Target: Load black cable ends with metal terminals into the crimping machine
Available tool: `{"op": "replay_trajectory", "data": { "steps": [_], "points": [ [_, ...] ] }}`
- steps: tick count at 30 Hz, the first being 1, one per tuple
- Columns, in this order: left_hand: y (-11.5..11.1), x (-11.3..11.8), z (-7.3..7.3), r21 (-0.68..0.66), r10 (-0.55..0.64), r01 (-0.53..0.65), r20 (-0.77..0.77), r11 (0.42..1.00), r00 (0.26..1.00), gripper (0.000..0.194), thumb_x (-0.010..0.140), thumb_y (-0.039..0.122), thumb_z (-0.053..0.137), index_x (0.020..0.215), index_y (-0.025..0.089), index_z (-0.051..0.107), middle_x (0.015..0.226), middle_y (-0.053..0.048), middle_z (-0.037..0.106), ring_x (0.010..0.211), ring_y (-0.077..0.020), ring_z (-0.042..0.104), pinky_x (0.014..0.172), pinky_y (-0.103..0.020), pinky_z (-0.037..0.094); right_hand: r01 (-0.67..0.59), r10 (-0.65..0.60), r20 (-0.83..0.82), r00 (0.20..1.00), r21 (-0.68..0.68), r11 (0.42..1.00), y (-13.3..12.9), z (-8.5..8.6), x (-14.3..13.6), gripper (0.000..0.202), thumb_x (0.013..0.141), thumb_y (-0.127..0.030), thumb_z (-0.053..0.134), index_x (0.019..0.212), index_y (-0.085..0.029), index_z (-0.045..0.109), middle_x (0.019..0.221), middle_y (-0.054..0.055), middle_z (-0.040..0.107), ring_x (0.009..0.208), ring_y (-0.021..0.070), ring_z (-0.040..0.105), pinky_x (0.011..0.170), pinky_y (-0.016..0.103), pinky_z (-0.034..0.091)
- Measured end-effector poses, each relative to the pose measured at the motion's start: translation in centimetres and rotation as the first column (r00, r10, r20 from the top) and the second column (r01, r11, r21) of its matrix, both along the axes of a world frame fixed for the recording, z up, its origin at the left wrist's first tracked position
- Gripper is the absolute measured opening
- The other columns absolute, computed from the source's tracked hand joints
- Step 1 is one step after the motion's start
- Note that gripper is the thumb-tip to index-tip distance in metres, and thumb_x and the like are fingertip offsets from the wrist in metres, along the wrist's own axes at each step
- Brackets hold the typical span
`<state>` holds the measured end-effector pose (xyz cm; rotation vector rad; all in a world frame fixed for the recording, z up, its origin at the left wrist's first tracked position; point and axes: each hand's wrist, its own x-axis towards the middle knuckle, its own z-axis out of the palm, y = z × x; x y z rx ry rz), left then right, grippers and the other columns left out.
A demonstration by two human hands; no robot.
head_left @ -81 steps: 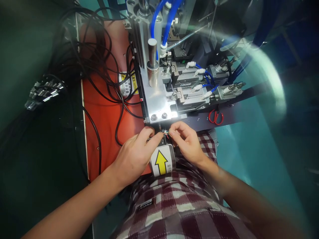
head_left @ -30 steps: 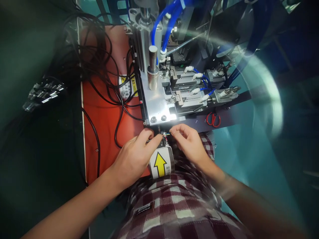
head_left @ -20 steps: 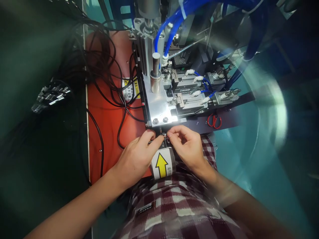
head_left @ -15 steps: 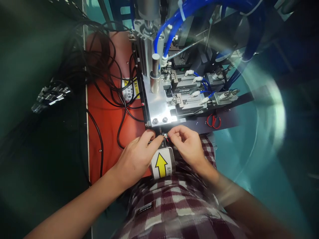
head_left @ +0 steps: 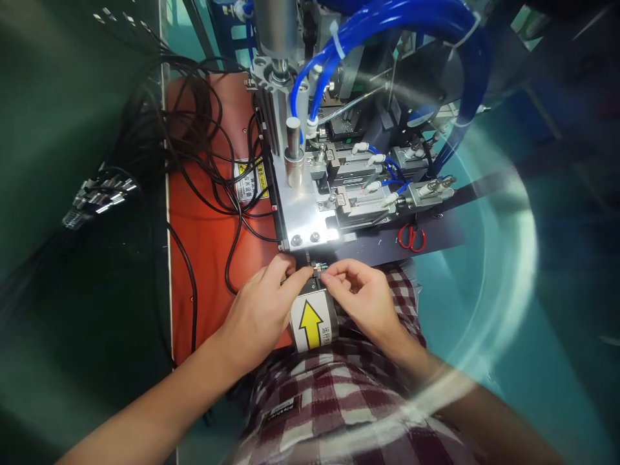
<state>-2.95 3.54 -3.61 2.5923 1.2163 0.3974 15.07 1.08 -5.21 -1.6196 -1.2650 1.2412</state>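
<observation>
Small thin wires, some white and some bluish, stick out of a tiny part [head_left: 318, 267] at the machine's front edge. My left hand [head_left: 261, 300] is on its left, fingers curled and thumb tip against the small dark fixture there. From the other side my right hand [head_left: 361, 290] comes in, thumb and forefinger pinched together just below the wire ends. What sits between the fingertips of either hand is too small to make out. Below the fingers is a white label with a yellow arrow [head_left: 310, 323].
A metal machine block [head_left: 305, 213] with a vertical rod stands right behind the hands. Blue air tubes [head_left: 387, 26] arch over it. Red-handled scissors [head_left: 412, 237] lie at the right. Black cables [head_left: 188, 142] tangle over the orange surface [head_left: 213, 239] at the left.
My right fingertips have shifted slightly down and left, nearer the fixture. The small wires now show above the fingertips. The whole view has shifted a little.
</observation>
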Motion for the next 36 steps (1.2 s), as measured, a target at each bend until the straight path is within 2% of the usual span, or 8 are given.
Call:
{"op": "replay_trajectory", "data": {
  "steps": [5, 9, 15, 19, 22, 29, 32, 36],
  "points": [
    [0.1, 0.0, -0.1, -0.079, -0.004, 0.010, 0.075, 0.997, 0.997, 0.031, 0.091, 0.010, 0.040, 0.115, 0.011, 0.061, 0.095, -0.010, 0.051, 0.078, -0.0178, 0.057, 0.065, -0.029, 0.053, -0.105, 0.049, 0.316, 0.948, 0.163, 0.981, 0.6, 0.6, 0.6, 0.013, 0.084, -0.028, 0.058, 0.076, -0.019, 0.065, 0.068, 0.001, 0.063, 0.057, 0.0134, 0.053, 0.058, 0.026, 0.043],
    [0.1, 0.0, 0.0, -0.070, -0.005, 0.012, 0.094, 0.997, 0.996, 0.031, 0.090, 0.009, 0.041, 0.113, 0.011, 0.061, 0.095, -0.010, 0.051, 0.079, -0.0185, 0.057, 0.066, -0.030, 0.053, -0.137, 0.130, 0.182, 0.975, 0.029, 0.990, 0.5, 0.4, 0.8, 0.018, 0.086, -0.032, 0.057, 0.075, -0.020, 0.064, 0.062, -0.001, 0.059, 0.053, 0.0128, 0.051, 0.050, 0.024, 0.041],
    [0.1, 0.0, -0.1, -0.052, -0.003, 0.009, 0.115, 0.999, 0.993, 0.029, 0.091, 0.009, 0.041, 0.113, 0.013, 0.060, 0.094, -0.008, 0.050, 0.079, -0.0164, 0.057, 0.066, -0.027, 0.052, -0.120, 0.030, 0.318, 0.947, 0.268, 0.956, 0.9, 0.6, 0.5, 0.012, 0.081, -0.019, 0.055, 0.072, -0.020, 0.063, 0.070, 0.001, 0.061, 0.063, 0.0143, 0.053, 0.063, 0.028, 0.043],
    [0.2, -0.1, -0.2, -0.035, -0.015, 0.019, 0.118, 0.999, 0.993, 0.029, 0.090, 0.009, 0.040, 0.113, 0.014, 0.059, 0.094, -0.007, 0.051, 0.078, -0.0154, 0.056, 0.066, -0.026, 0.052, -0.042, 0.043, -0.047, 0.998, 0.020, 0.999, 1.8, 0.0, 0.7, 0.009, 0.076, -0.022, 0.059, 0.069, -0.019, 0.060, 0.058, -0.003, 0.051, 0.051, 0.0108, 0.044, 0.049, 0.024, 0.035],
    [0.2, -0.2, -0.1, -0.040, -0.014, 0.018, 0.105, 0.999, 0.994, 0.031, 0.091, 0.009, 0.039, 0.113, 0.015, 0.058, 0.095, -0.007, 0.051, 0.078, -0.0150, 0.056, 0.067, -0.026, 0.052, -0.030, -0.017, -0.294, 0.956, -0.154, 0.988, 2.2, -0.8, 0.9, 0.014, 0.074, -0.029, 0.063, 0.068, -0.018, 0.060, 0.050, -0.007, 0.044, 0.044, 0.0083, 0.037, 0.043, 0.022, 0.028],
    [0.3, 0.0, 0.1, -0.058, -0.011, 0.017, 0.106, 0.998, 0.994, 0.031, 0.090, 0.008, 0.039, 0.112, 0.014, 0.060, 0.093, -0.007, 0.051, 0.076, -0.0153, 0.057, 0.066, -0.026, 0.052, -0.043, -0.057, -0.453, 0.890, -0.206, 0.978, 1.8, -1.7, 1.2, 0.028, 0.080, -0.042, 0.063, 0.073, -0.015, 0.061, 0.062, -0.004, 0.056, 0.044, 0.0057, 0.042, 0.045, 0.022, 0.031],
    [0.2, 0.0, 0.1, -0.061, -0.003, 0.009, 0.111, 0.998, 0.994, 0.032, 0.090, 0.008, 0.039, 0.113, 0.015, 0.060, 0.094, -0.007, 0.051, 0.077, -0.0156, 0.057, 0.066, -0.027, 0.052, -0.022, -0.054, -0.433, 0.900, -0.168, 0.986, 1.6, -1.6, 0.7, 0.029, 0.084, -0.045, 0.059, 0.077, -0.016, 0.060, 0.066, -0.003, 0.057, 0.046, 0.0068, 0.046, 0.047, 0.023, 0.034],
    [0.2, -0.1, 0.0, -0.048, -0.006, 0.012, 0.132, 0.999, 0.991, 0.031, 0.089, 0.007, 0.041, 0.113, 0.013, 0.061, 0.094, -0.008, 0.051, 0.079, -0.0159, 0.056, 0.068, -0.026, 0.052, 0.072, -0.113, -0.363, 0.925, -0.126, 0.989, 1.6, -1.2, -0.3, 0.026, 0.077, -0.041, 0.068, 0.075, -0.018, 0.057, 0.061, -0.005, 0.054, 0.045, 0.0085, 0.047, 0.045, 0.023, 0.035]
  ]
}}
